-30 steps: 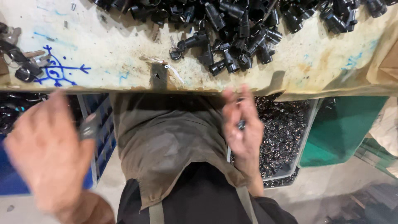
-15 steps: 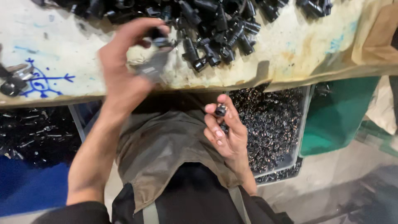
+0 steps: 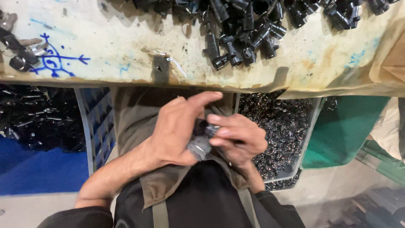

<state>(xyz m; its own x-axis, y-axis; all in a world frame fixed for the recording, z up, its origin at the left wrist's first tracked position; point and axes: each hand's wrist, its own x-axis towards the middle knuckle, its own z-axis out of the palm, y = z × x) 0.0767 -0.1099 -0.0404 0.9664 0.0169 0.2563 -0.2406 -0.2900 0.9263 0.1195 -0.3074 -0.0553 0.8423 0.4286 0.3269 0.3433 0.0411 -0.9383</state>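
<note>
Two hands met below the tabletop's near edge: left hand and right hand both pinched a small black-and-grey part. Black parts heaped along the stained far edge; a blue scrawl marked its left end. Green bin stood right.

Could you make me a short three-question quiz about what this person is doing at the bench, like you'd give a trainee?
1. True or false: the left hand and right hand meet over the person's lap, below the bench edge.
2. What do the hands hold between them? A) a small dark part with a metal piece B) a paintbrush C) a sheet of paper
3. Fill in: the pile of black fittings lies on the ____.

Key
1. True.
2. A: the small part is pinched between both hands.
3. Bench, on its stained pale top; the grey bin of small dark pieces sits below it.
</note>
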